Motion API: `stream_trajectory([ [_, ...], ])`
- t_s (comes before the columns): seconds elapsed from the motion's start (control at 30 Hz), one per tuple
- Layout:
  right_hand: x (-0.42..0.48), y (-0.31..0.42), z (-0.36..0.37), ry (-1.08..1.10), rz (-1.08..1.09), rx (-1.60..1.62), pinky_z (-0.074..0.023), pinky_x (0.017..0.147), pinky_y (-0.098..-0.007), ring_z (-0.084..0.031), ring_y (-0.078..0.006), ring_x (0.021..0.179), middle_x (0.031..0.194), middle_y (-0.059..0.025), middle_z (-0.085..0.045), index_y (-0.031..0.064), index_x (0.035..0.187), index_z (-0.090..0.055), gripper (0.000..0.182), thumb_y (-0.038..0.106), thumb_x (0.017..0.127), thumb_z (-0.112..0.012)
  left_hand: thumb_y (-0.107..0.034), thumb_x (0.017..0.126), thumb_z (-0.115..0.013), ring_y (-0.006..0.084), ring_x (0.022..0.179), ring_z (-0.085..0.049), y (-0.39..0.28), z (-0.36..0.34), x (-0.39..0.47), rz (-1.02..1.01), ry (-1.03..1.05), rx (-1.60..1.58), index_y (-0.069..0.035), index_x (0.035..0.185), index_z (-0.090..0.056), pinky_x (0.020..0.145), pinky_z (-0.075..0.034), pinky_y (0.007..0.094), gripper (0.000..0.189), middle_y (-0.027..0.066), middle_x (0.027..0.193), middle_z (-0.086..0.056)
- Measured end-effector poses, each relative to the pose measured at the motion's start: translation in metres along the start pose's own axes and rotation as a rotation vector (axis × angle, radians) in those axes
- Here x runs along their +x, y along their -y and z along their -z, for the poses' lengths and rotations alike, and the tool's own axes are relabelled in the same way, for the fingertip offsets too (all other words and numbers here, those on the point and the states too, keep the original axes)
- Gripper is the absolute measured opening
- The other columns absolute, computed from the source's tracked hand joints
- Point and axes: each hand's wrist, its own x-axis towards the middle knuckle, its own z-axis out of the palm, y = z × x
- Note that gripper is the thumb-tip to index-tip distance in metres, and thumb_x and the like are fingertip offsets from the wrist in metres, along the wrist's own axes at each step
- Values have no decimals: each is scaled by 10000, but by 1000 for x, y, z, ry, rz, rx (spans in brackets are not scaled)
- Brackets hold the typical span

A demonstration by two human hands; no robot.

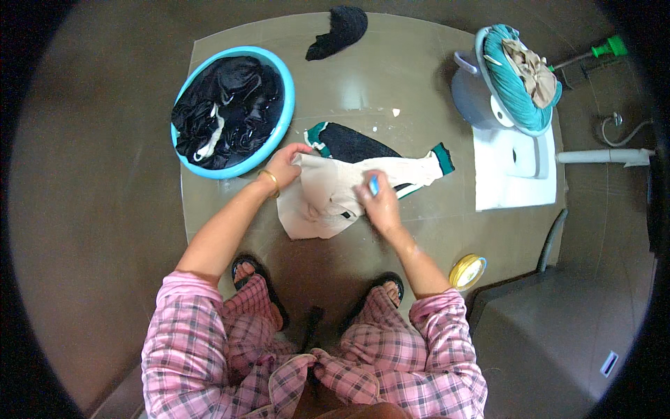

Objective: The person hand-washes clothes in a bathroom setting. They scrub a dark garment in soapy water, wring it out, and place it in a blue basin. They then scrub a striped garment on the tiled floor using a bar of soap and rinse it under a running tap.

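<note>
A garment (319, 194) with beige, cream and dark parts and green ribbed cuffs lies spread on the wet tiled floor. My left hand (288, 165), with a gold bangle at the wrist, grips the beige cloth at its upper left edge. Over the middle of the garment is my right hand (379, 201), blurred, its fingers closed around a small blue object (373, 185). Most of that object is hidden in the fingers, so its kind is unclear. A dark panel (358, 144) of the garment extends behind the cream sleeve (403, 170).
At left stands a light blue basin (287, 112) of dark wet clothes. A black cloth piece (345, 31) lies farther off. On the right, a bucket (473, 99) carries a basin of teal cloth (515, 78) beside a white squat pan (489, 178). A yellow tub (467, 272) sits near a grey bin (555, 324).
</note>
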Motion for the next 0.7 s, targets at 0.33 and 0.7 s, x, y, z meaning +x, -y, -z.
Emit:
stream_trajectory([
  [0.33,-3,-5,-19,1,-43,-127,-496,691,-486,-628,-427,796,794,-212,-649,67,962,-568,220,161,798,-681,-112,717,-704,194,754,-618,10,-16,-13,-141,-411,521,-65,915,-632,701,-504,319,216,88,854,-633],
  [0.7,-4,-3,-33,271,211,-544,-520,683,-451,-643,-365,848,934,-165,-612,69,1077,-508,462,148,698,-759,-347,762,-594,322,779,-657,53,-87,-53,-19,451,723,-101,811,-728,739,-504,420,284,145,809,-691],
])
